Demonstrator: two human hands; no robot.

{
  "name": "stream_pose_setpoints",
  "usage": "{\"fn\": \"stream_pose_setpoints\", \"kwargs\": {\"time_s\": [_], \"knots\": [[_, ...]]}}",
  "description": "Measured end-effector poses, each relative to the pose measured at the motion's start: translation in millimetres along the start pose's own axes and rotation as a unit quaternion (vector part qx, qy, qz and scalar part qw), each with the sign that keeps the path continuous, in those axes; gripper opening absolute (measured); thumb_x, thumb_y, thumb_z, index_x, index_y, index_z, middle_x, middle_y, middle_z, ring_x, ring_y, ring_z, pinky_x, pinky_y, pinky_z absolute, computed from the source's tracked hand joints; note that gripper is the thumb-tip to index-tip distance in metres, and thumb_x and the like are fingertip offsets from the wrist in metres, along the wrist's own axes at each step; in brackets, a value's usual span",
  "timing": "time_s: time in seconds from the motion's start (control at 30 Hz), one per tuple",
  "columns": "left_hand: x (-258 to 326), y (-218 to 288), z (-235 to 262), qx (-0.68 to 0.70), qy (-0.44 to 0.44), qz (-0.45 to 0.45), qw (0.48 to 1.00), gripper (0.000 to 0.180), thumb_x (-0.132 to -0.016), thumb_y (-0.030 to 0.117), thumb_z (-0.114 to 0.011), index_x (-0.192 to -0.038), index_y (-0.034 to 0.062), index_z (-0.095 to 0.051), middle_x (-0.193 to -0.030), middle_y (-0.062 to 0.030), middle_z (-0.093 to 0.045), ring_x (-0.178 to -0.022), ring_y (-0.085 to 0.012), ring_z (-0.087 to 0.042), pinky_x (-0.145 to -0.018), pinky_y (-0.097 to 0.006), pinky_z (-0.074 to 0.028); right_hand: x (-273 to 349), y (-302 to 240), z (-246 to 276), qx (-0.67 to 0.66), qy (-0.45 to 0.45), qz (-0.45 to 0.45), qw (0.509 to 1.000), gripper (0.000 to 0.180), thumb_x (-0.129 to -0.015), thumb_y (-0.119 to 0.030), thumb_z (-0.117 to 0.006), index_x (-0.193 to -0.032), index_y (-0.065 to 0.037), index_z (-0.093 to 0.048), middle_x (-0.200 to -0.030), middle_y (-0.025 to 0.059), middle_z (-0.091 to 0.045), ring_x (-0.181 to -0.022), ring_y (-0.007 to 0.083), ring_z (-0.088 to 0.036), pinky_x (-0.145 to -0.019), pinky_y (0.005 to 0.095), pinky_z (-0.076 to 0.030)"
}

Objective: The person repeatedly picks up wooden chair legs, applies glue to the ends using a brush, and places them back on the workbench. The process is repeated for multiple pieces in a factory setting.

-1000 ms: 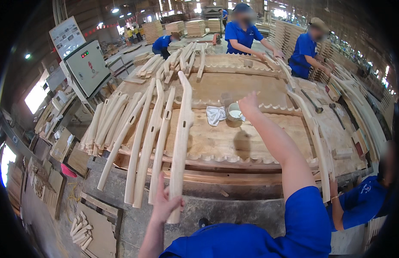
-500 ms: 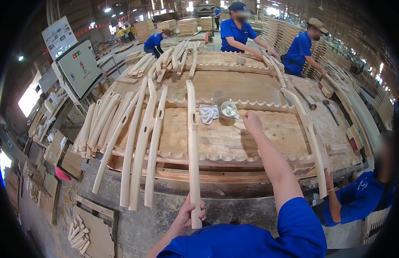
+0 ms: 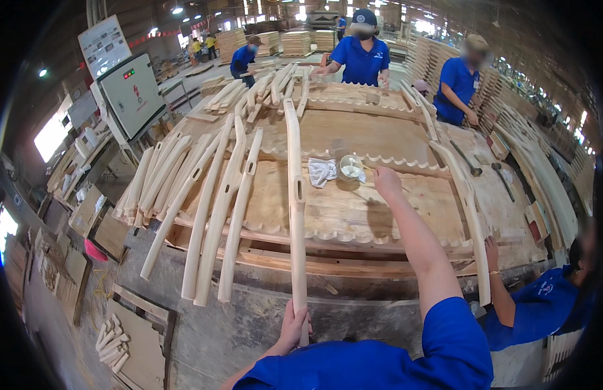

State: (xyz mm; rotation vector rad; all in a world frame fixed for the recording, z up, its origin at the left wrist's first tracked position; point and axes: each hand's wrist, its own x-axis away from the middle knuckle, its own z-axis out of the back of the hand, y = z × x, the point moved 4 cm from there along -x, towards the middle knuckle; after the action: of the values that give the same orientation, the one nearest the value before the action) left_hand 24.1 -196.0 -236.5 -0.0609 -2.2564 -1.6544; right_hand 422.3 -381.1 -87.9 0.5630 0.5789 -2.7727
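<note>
My left hand (image 3: pixel 292 326) is closed round the near end of a long bent wooden post (image 3: pixel 295 208). The post has an oval slot and reaches away over the scalloped wooden rack on the table. My right hand (image 3: pixel 388 182) is closed on a thin stick (image 3: pixel 370 166), just right of a clear cup (image 3: pixel 351 168) with something white inside. The stick is thin and its tip is hard to make out. A crumpled white cloth (image 3: pixel 322 172) lies left of the cup.
Several similar posts (image 3: pixel 233 195) lie at the left, with another post (image 3: pixel 462 195) at the right, touched by a co-worker's hand (image 3: pixel 492 252). Two hammers (image 3: pixel 475 171) lie beyond it. Other people stand across the table. A control cabinet (image 3: pixel 131 97) stands far left.
My view has shifted slightly. The post in my left hand reaches farther over the table. My right hand stays beside the cup. The co-worker across the table has straightened up.
</note>
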Motion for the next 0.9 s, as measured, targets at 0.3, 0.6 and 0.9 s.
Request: {"fn": "stream_pose_setpoints", "kwargs": {"time_s": [0.3,0.6,0.9], "knots": [[14,20,-17,0.032,0.023,0.031,0.999,0.03,-0.096,0.027,-0.039,-0.12,0.0098,-0.032,-0.068,-0.0083,-0.05,-0.046,-0.016,-0.05,-0.043,-0.028,-0.044,1,-8,-6,-0.033,0.019,-0.032,0.999,0.009,-0.077,-0.015,-0.058,-0.086,-0.01,-0.056,-0.086,0.0098,-0.062,-0.082,0.0308,-0.059,-0.068,0.0443,-0.046],[15,24,-15,0.033,0.008,0.022,0.999,0.024,-0.096,0.027,-0.04,-0.113,0.0104,-0.035,-0.068,-0.0077,-0.05,-0.047,-0.0159,-0.05,-0.043,-0.028,-0.044,6,-30,2,-0.237,-0.059,0.035,0.969,0.021,-0.083,-0.024,-0.058,-0.094,-0.007,-0.063,-0.081,0.0086,-0.064,-0.071,0.0215,-0.06,-0.064,0.0335,-0.046],[15,17,-14,0.106,0.012,0.064,0.992,0.027,-0.096,0.026,-0.042,-0.117,0.0125,-0.033,-0.068,-0.0064,-0.048,-0.048,-0.0137,-0.048,-0.043,-0.026,-0.043,32,-124,17,-0.329,-0.23,0.158,0.902,0.02,-0.087,-0.021,-0.055,-0.086,-0.003,-0.062,-0.064,0.0028,-0.057,-0.059,0.011,-0.052,-0.056,0.027,-0.04]]}}
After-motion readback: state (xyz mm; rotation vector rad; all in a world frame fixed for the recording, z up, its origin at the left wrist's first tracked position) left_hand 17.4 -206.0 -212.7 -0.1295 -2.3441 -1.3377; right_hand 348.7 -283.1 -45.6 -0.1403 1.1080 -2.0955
